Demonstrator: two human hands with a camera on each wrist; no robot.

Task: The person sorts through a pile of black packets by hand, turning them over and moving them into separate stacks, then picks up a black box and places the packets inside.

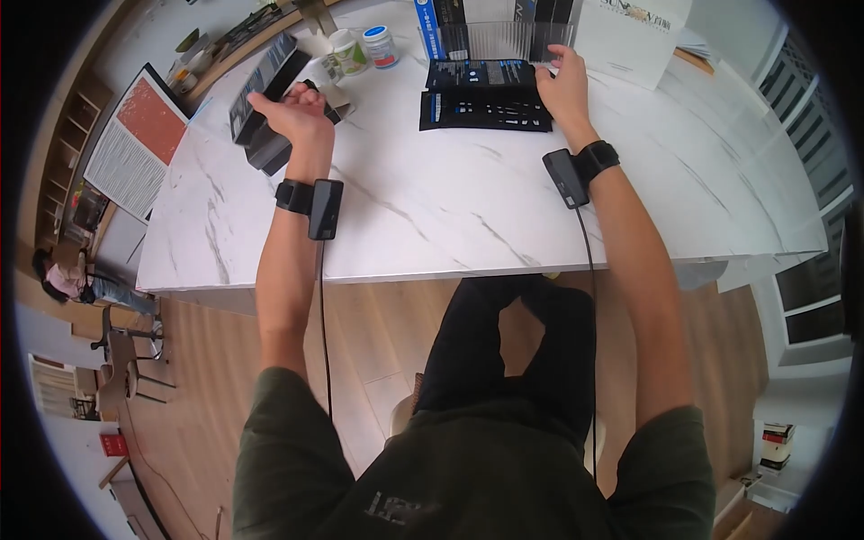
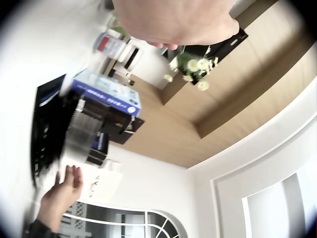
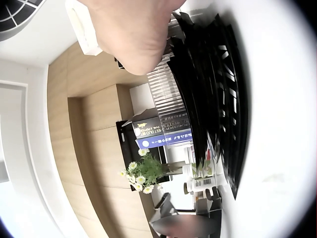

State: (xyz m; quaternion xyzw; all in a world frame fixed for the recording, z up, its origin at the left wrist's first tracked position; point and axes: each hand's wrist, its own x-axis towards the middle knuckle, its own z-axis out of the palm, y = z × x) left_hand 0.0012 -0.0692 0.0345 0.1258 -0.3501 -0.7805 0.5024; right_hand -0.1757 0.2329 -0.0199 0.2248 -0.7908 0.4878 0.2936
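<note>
Black printed pouches point(image 1: 486, 94) lie overlapping on the marble table, their upper part against a clear ribbed bin point(image 1: 504, 40). My right hand point(image 1: 567, 85) is at their right edge, thumb beside the pouches and fingers loosely extended near the bin's corner. In the right wrist view its palm hides the top of the pouches point(image 3: 210, 94). On the left, my left hand point(image 1: 301, 121) holds a tilted dark box point(image 1: 261, 90), thumb over its side and fingers curled at the other side. Another dark box part point(image 1: 270, 148) sits below it.
A blue-lidded jar point(image 1: 381, 47) and a white-green tub point(image 1: 347, 52) stand at the back left. Upright boxes point(image 1: 441, 22) fill the bin's area, and a white paper bag point(image 1: 625, 40) stands right of it. The table's front edge point(image 1: 450, 274) is near my lap.
</note>
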